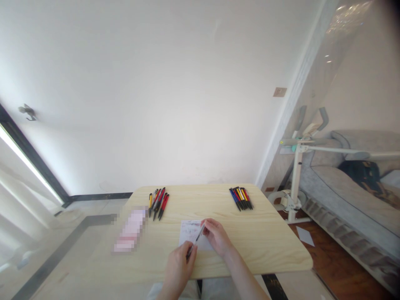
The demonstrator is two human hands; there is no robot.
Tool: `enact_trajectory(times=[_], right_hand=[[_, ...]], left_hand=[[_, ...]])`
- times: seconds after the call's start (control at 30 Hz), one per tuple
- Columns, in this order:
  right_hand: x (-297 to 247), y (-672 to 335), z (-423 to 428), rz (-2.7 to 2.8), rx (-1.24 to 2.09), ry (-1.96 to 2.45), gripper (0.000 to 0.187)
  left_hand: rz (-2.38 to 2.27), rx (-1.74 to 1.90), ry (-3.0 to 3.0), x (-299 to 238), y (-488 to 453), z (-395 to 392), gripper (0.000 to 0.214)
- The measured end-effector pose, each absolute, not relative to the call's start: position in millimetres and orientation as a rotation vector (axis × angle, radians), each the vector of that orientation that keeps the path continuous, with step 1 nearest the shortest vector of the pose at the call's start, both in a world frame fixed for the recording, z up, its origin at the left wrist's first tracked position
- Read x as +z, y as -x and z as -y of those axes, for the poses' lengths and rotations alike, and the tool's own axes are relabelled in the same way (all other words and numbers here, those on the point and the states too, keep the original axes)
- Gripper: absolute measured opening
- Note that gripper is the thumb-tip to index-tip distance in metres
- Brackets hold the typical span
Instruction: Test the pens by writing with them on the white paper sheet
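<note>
A slim pen (199, 234) with a pale barrel slants between my two hands, above a white sheet of paper (185, 233) that has faint marks on it. My left hand (181, 259) is closed around the pen's lower, dark end. At the upper end, the fingers of my right hand (216, 236) pinch the barrel. My fingers hide both ends of the pen. Beyond my hands, one group of pens (158, 203) in red, yellow and dark colours lies at the left. Another group of pens (241, 198), blue, red, yellow and white, lies in a row at the right.
The wooden table (268, 241) has rounded corners and stands by a white wall (187, 104). A blurred-out pink item (130, 231) lies at its left edge. To the right are an exercise machine (298, 175) and a grey sofa (337, 179).
</note>
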State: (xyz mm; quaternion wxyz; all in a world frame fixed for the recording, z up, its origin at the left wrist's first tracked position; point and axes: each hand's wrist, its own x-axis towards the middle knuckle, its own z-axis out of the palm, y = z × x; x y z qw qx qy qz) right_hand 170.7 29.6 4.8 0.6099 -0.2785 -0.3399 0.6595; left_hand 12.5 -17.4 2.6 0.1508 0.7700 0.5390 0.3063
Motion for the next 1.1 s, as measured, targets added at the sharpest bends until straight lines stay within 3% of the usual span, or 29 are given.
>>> enact_trajectory(times=[0.47, 1.1], right_hand=[[6.0, -173.2, -27.5, 0.729, 1.643, 0.562, 0.021], [4.1, -171.6, -27.9, 0.784, 1.58, 0.668, 0.014]], left_hand=[[-1.529, 0.842, -2.155, 5.7, -12.5, 17.8, 0.027], [-1.566, 0.869, -2.197, 0.3, -12.4, 15.7, 0.028]])
